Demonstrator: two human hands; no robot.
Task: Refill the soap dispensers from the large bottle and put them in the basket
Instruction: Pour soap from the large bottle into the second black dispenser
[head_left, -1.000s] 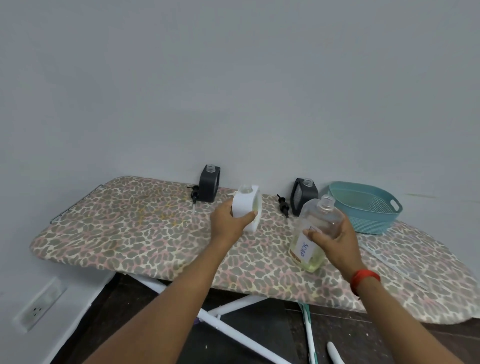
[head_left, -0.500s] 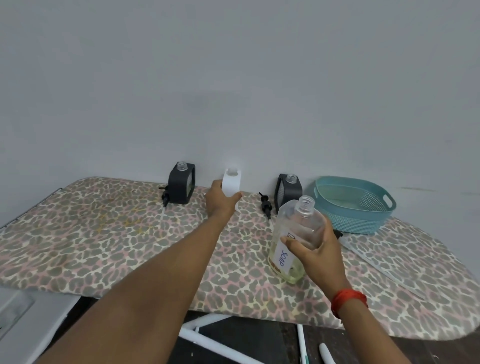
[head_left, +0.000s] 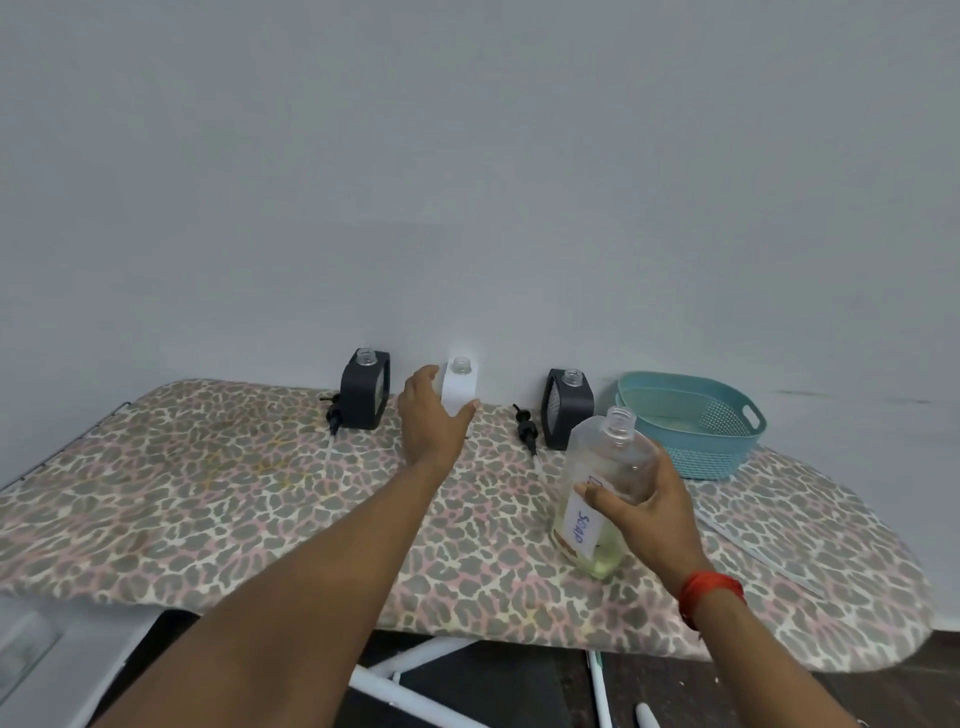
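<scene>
A white soap dispenser (head_left: 460, 384) with an open neck stands at the back of the board by the wall, between two black dispensers (head_left: 363, 389) (head_left: 566, 410) whose necks are also open. My left hand (head_left: 434, 415) wraps around the white one, thumb on its right side. My right hand (head_left: 644, 499) grips the large clear bottle (head_left: 608, 467) labelled SOAP. The bottle is uncapped, leans left and holds a little yellowish liquid at the bottom. The teal basket (head_left: 727, 447) sits at the back right with no dispenser in it.
Everything rests on a leopard-print ironing board (head_left: 234, 493) against a grey wall. Two black pump heads (head_left: 332, 413) (head_left: 527, 428) lie beside the black dispensers. A thin pale strip (head_left: 753, 551) lies along the board's right end. White legs show below.
My left hand carried the white dispenser from the middle of the board back to the wall and set it between the black ones. My right hand kept hold of the large bottle.
</scene>
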